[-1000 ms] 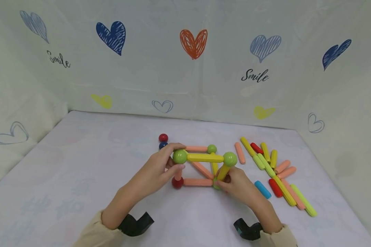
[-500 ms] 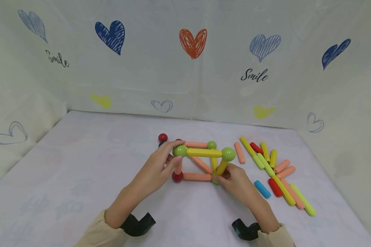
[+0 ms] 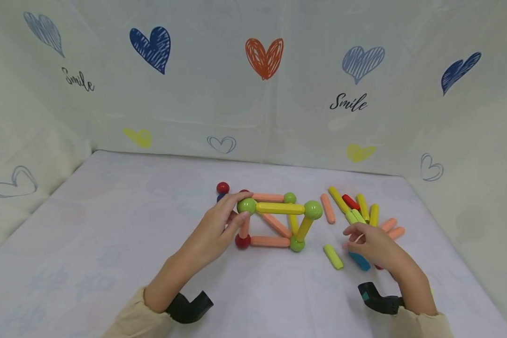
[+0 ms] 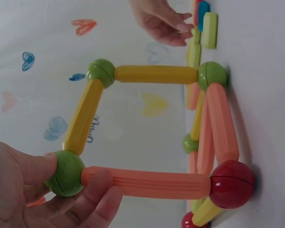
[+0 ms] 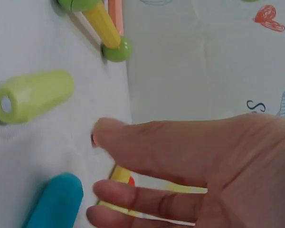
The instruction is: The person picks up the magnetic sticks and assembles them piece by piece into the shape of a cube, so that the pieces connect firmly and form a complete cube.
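My left hand [image 3: 216, 230] pinches a green ball [image 4: 65, 174] at the upper left corner of a magnetic stick-and-ball frame. Its thumb presses one side of the ball, and fingers lie along the orange upright stick [image 4: 147, 182]. That upright ends in a red ball [image 3: 242, 241] below. A yellow stick [image 3: 280, 209] bridges to another green ball [image 3: 313, 210], and a slanted yellow stick [image 3: 304, 229] drops to a lower green ball [image 3: 297, 244]. My right hand [image 3: 373, 244], fingers loosely bent and holding nothing, hovers over loose sticks beside a blue stick [image 3: 359, 261].
A short light green stick [image 3: 333, 257] lies between the frame and my right hand. Yellow sticks [image 3: 362, 208], an orange stick [image 3: 327, 208] and a red stick [image 3: 350, 202] lie behind that hand. A loose red ball [image 3: 222, 188] and a blue ball [image 3: 222, 197] sit behind my left hand.
My right hand has left the frame's lower right corner and moved right, over the loose sticks. The short light green stick now shows on the table. My left hand keeps its hold.
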A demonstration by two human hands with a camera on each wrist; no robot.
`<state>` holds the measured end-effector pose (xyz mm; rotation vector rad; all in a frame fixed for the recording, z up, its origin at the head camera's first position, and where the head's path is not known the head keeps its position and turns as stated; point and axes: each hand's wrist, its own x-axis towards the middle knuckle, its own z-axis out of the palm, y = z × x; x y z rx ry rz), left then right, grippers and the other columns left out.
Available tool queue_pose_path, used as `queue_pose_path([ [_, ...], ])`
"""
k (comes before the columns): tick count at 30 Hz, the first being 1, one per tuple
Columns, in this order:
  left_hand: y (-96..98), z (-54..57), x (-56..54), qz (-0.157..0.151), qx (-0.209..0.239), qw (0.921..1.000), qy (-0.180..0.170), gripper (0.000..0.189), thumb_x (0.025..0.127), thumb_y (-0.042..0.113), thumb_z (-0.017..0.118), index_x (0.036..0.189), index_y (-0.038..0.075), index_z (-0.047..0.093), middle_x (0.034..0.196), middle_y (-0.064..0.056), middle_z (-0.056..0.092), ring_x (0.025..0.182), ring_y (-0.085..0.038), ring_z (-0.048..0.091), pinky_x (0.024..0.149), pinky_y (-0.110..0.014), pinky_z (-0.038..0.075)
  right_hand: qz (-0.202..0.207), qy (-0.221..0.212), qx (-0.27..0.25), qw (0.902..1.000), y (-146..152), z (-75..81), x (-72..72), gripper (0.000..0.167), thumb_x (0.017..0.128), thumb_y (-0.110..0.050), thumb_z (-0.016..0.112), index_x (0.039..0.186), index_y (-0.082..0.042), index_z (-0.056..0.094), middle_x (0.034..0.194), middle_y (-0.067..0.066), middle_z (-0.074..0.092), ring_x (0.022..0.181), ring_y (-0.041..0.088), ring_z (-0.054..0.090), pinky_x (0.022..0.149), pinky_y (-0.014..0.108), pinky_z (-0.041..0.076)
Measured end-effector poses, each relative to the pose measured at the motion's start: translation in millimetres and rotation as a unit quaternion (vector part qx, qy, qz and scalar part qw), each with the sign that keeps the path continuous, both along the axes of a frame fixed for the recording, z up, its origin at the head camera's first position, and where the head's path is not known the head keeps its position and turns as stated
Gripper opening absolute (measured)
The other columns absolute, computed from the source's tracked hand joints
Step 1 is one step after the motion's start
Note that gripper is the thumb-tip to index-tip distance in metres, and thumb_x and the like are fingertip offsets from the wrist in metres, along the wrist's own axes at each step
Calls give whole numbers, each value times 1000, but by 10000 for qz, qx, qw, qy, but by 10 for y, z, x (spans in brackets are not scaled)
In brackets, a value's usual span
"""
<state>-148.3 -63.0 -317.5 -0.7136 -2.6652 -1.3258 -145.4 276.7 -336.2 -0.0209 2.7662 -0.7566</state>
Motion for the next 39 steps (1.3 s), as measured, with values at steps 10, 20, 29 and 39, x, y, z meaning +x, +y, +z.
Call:
queue_pose_path([
  [10,-10,-3,-7,-13,-10,10000,-92,44,95,17,52,137,11,41,117,-4,52,82,-13,53,64,-20,49,-44,-742,249,9969,186,-84,11,37,79,-16,72,105,3,55,78,5,50,70,18,47,61,29,39],
  [20,-4,0,-6,-18,-9,9999,-119,44,95,17,53,137,10,41,119,-5,52,81,-14,52,65,-20,49,-57,-434,406,9982,79,-73,9,31,79,-8,66,106,4,57,77,5,48,71,18,45,60,29,38],
  [29,-2,4,-2,24,-8,9998,-181,43,95,17,52,137,11,41,121,-5,52,81,-14,53,65,-20,49,299,540,-556,9965,-261,273,179,34,83,-9,67,112,4,58,93,6,59,83,18,52,65,22,50],
  [39,-3,14,6,50,37,9997,-228,44,95,16,52,137,10,41,118,-6,52,82,-15,53,64,-19,49,1121,949,-1495,9778,-966,289,334,27,84,-13,67,108,-1,61,86,0,64,72,8,56,62,19,50],
])
